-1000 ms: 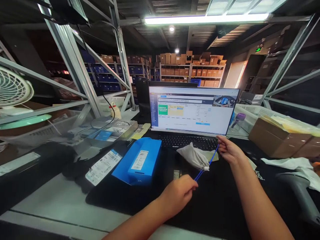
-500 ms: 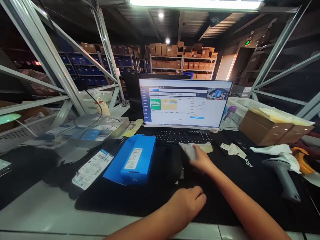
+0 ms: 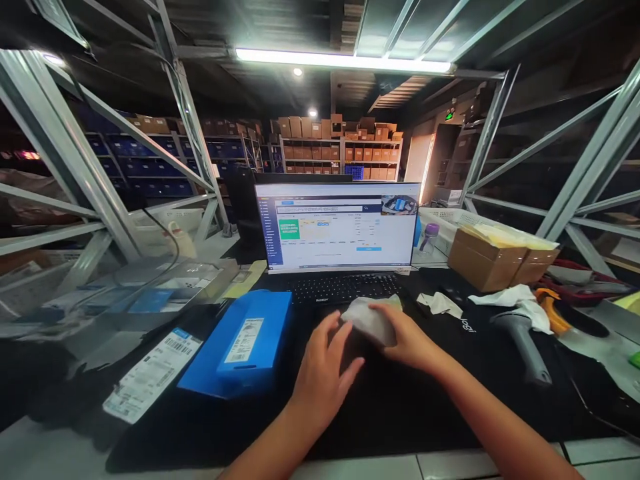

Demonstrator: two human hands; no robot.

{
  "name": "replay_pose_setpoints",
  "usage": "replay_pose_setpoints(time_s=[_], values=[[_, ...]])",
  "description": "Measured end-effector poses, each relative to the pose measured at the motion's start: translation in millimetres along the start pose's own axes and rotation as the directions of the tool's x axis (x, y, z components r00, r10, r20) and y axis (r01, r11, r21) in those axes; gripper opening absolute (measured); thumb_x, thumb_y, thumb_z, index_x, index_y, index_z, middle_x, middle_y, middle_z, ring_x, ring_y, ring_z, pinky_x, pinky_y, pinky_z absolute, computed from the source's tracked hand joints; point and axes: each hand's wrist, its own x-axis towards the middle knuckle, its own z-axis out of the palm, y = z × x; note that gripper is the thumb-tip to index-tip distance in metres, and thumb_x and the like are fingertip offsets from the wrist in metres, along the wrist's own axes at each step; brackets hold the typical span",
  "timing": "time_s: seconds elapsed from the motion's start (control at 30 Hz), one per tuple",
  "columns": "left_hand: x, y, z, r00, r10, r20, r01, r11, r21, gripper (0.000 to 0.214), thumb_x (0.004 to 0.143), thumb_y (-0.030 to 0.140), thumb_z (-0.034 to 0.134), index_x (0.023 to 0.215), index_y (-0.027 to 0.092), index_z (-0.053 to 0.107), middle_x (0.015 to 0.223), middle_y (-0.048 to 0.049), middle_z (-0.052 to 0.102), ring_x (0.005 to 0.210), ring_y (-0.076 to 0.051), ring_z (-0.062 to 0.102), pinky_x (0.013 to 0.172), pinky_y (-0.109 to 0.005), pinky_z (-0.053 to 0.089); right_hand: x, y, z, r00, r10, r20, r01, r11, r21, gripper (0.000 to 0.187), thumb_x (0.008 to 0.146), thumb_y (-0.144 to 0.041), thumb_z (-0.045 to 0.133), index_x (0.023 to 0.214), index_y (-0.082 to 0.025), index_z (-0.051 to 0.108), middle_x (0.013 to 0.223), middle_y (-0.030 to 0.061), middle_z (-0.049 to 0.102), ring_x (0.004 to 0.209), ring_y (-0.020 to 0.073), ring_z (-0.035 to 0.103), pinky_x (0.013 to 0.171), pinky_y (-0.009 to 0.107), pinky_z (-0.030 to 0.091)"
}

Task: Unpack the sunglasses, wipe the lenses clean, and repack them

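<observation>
Left hand (image 3: 319,380) nearer grey pouch (image 3: 371,321), fingers (image 3: 340,343) wide apart

"logi" stands on the black mat (image 3: 400,407), while the blue box (image 3: 273,332) bears illegible print.

1 second ago, the 2 hands held the blue string of the little grey bag (image 3: 369,320). Now the right hand (image 3: 407,339) has let go of the string and grips the bag's right side. The left hand (image 3: 321,373) was a fist 0.5 seconds ago; now its fingers are spread and it has come up close to the bag's left side. The view has turned, so more of the orange tool (image 3: 553,315) shows now.
</observation>
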Motion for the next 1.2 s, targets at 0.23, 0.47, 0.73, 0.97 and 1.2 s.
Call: replay_pose_setpoints(time_s=[0.23,0.47,0.73,0.97,1.2], values=[[48.7,5.9,-4.4,0.905,-0.044,0.423,0.105,0.987,-0.122,0.112,0.063,0.022,0.082,0.154,0.026,0.017,0.151,-0.0145,0.043,0.134,-0.034,0.048,0.109,-0.051,0.042,-4.0,-38.3,-49.4,0.923,-0.322,0.209,0.359,0.918,-0.170,0.100,0.064,0.005,0.051,0.155,-0.022,0.020,0.149,0.0143,0.045,0.134,0.0281,0.046,0.109,0.047,0.039],[50.6,4.8,23.2,0.905,-0.307,0.294,0.355,0.927,-0.123,0.026,0.077,0.024,0.065,0.102,0.021,0.060,0.098,-0.0071,0.069,0.088,-0.026,0.067,0.076,-0.036,0.051,-11.8,-48.3,-33.2,0.922,-0.362,-0.138,0.241,0.814,-0.528,0.102,0.073,-0.035,0.080,0.157,-0.026,0.023,0.164,0.0133,0.018,0.151,0.0396,0.010,0.119,0.063,0.008],[41.7,1.1,23.8,0.922,-0.331,0.199,0.356,0.929,-0.102,0.020,0.078,0.023,0.061,0.098,0.021,0.058,0.097,-0.0050,0.066,0.092,-0.025,0.063,0.077,-0.035,0.049,-19.6,24.5,-6.1,0.928,-0.171,-0.330,-0.060,0.807,-0.588,0.083,0.088,-0.049,0.065,0.155,-0.016,0.029,0.157,0.0243,0.030,0.145,0.0424,0.027,0.114,0.071,0.014],[36.7,-2.1,25.0,0.886,-0.414,0.206,0.462,0.816,-0.348,0.030,0.070,0.021,0.067,0.099,0.020,0.060,0.092,-0.0015,0.067,0.085,-0.021,0.063,0.075,-0.033,0.050,-39.5,-19.8,14.6,0.828,-0.552,-0.102,0.419,0.729,-0.542,0.090,0.089,-0.051,0.062,0.157,-0.012,0.018,0.157,0.0213,0.032,0.150,0.0342,0.018,0.118,0.063,0.018],[38.7,-22.6,10.2,0.644,-0.602,0.472,0.597,0.009,-0.802,0.042,0.075,0.030,0.073,0.114,0.022,0.061,0.116,-0.0069,0.068,0.107,-0.026,0.065,0.086,-0.042,0.058,-52.2,-30.6,15.7,0.750,-0.617,-0.238,0.525,0.774,-0.353,0.066,0.094,-0.024,0.052,0.155,-0.025,0.026,0.152,0.0087,0.046,0.146,0.0230,0.033,0.120,0.048,0.027]])
